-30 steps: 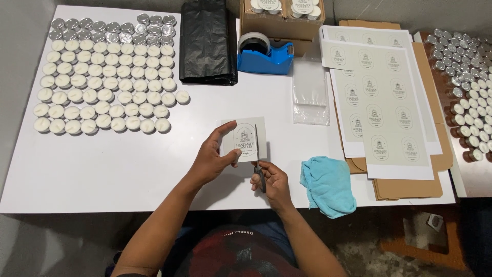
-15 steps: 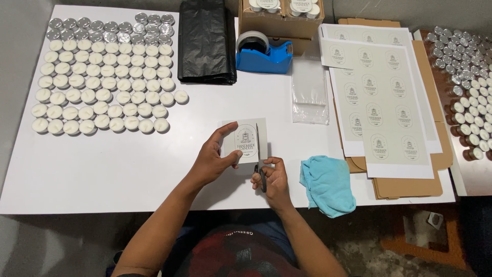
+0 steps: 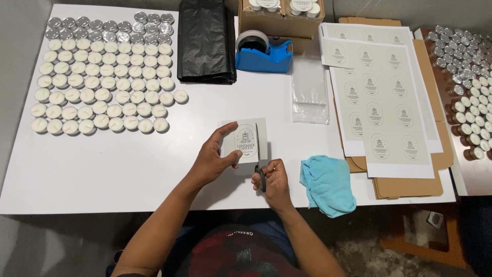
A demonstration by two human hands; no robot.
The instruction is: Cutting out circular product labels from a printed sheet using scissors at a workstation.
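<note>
A grey label cut-out was pinched in the left hand while black scissors, gripped by the right hand, were best kept along the oval print's edge.

white table | grey wall left | dim grey floor below

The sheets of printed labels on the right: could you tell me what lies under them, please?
Flat brown cardboard lies under the label sheets, showing past their lower, right and top edges. Whatever else is beneath the sheets is covered.
</note>
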